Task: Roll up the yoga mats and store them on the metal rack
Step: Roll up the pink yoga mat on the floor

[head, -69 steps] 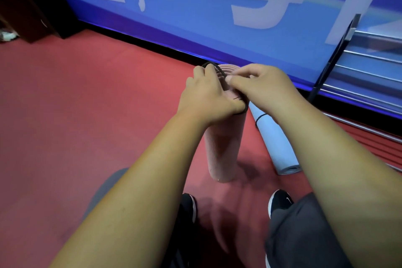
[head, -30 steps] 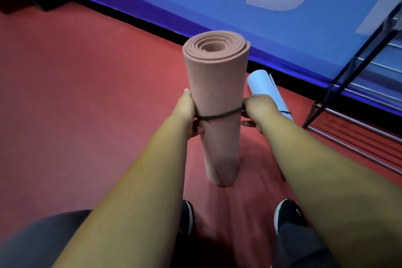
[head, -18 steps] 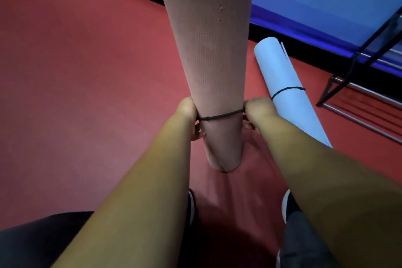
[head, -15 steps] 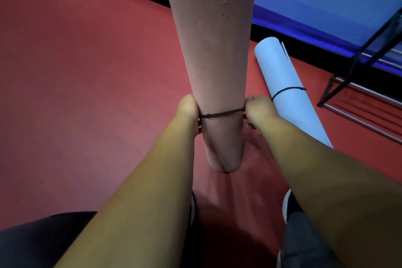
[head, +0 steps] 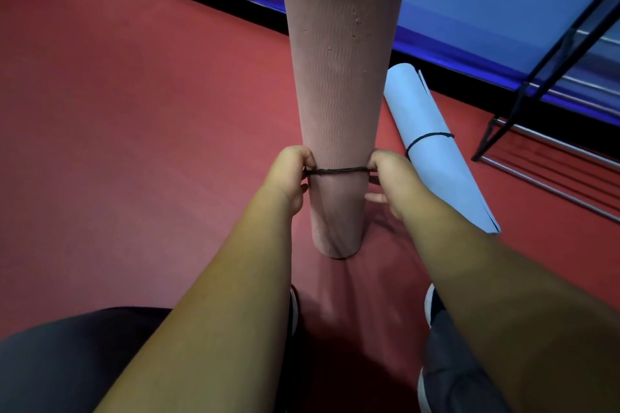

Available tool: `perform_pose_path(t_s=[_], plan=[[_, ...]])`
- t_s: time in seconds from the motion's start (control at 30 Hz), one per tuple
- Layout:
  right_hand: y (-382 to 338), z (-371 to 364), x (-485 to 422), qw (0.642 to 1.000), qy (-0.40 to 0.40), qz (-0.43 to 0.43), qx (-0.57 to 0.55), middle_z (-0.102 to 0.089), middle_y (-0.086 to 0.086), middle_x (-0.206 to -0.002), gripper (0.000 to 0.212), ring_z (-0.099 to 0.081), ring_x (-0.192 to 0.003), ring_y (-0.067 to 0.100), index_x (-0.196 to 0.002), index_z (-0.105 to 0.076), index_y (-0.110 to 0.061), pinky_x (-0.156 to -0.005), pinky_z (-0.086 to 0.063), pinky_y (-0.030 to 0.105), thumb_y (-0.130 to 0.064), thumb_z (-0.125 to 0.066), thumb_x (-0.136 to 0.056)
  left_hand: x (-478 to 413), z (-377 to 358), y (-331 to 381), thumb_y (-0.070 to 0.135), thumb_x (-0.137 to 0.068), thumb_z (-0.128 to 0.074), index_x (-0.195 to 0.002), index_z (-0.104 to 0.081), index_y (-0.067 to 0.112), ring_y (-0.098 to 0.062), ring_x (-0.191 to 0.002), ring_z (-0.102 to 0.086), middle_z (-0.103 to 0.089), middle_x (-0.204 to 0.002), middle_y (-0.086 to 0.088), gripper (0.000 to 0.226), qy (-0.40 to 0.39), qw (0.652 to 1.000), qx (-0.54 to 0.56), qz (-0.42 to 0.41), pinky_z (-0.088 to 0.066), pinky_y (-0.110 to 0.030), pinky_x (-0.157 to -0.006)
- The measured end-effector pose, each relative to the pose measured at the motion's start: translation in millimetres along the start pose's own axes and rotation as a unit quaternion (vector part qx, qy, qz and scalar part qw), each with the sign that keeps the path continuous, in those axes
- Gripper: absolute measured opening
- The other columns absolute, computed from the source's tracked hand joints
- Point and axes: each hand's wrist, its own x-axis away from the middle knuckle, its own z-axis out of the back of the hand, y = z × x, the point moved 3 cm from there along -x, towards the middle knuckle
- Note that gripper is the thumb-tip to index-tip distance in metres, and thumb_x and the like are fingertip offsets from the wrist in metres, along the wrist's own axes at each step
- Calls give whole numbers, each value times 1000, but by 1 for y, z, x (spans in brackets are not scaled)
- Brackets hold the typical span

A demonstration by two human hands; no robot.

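A rolled pink yoga mat [head: 339, 84] stands upright on the red floor in front of me. A thin black elastic band [head: 337, 171] circles its lower part. My left hand [head: 291, 174] pinches the band at the mat's left side and my right hand [head: 389, 174] pinches it at the right side. Just right of the pink mat, a rolled light-blue yoga mat [head: 432, 141] lies on the floor with its own black band [head: 427, 137] around it. The metal rack [head: 550, 84] stands at the right, with a black frame and silver bars.
A blue banner wall [head: 469, 10] with a black base strip runs across the back. My shoes [head: 429, 308] and dark trousers sit at the bottom, close to the pink mat's foot. Red floor [head: 134, 111] stretches out to the left.
The band went from the top of the pink mat down to its lower part, both hands sliding with it. In the last half second the hands have hardly moved.
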Motion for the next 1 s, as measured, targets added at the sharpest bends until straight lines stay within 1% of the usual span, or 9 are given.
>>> perform_pose_path(t_s=[0.2,0.3,0.47,0.53,0.63,0.7,0.83,0.9,1.0], plan=[[6,-2,17,998,-20,43,39,-61,-11,-132,67,-60,-114,14,-147,-58,-38,-94,-61,48,-4,-54,-89,-9,5,-24,-17,-72,-37,-128,-68,23,-18,-93,-62,-75,-107,2,76,-1,995,-81,-56,-49,-26,-71],[9,-2,17,999,-24,19,37,-64,-10,-136,69,-62,-121,15,-146,-60,-40,-84,-61,42,-5,-54,-87,-13,10,-29,-16,-77,-35,-132,-70,27,-17,-104,-70,-79,-114,4,78,35,995,-76,-49,-54,-26,-77],[-19,3,22,999,14,6,41,-68,3,-117,24,-68,-112,30,-106,-72,-23,-88,-61,49,-15,-51,-97,4,10,0,-13,-74,-37,-129,-74,22,-20,-95,-63,-79,-114,-1,75,55,995,-65,-60,-51,-28,-72],[-46,8,30,999,31,40,14,-67,5,-112,14,-66,-104,28,-99,-67,-21,-99,-57,51,-24,-53,-97,16,6,26,-5,-78,-43,-124,-79,24,-18,-100,-64,-79,-120,1,65,57,991,-51,-112,-47,-26,-71],[-92,23,39,993,73,89,-26,-68,-1,-89,23,-64,-84,25,-84,-63,-29,-86,-52,44,-48,-54,-76,45,-9,73,25,-90,-58,-113,-82,26,-17,-96,-67,-81,-110,6,33,27,987,-9,-155,-48,-35,-81],[-121,32,52,990,77,118,-19,-74,-4,-82,48,-68,-76,26,-75,-68,-27,-85,-55,45,-72,-49,-74,74,-21,105,56,-96,-58,-117,-76,34,-18,-101,-71,-79,-114,6,35,-18,987,-37,-153,-53,-42,-88],[-159,42,133,997,20,66,23,-75,9,-112,89,-73,-98,41,-120,-75,-31,-91,-58,65,-97,-30,-81,134,-36,139,91,-89,-46,-104,-77,46,-35,-112,-69,-74,-114,0,57,-100,977,-144,-119,-59,-61,-92],[-161,51,168,992,-19,66,105,-69,16,-118,81,-72,-98,47,-124,-70,-32,-87,-59,67,-93,-35,-84,156,-41,140,88,-90,-50,-95,-81,44,-35,-112,-65,-70,-113,-5,54,-119,971,-183,-100,-62,-63,-84],[-148,65,198,987,-70,44,141,-60,18,-134,68,-79,-85,47,-131,-62,-41,-77,-65,56,-87,-54,-81,173,-48,136,64,-96,-63,-119,-77,33,-31,-114,-59,-63,-126,-6,41,-122,964,-216,-92,-64,-63,-72]])
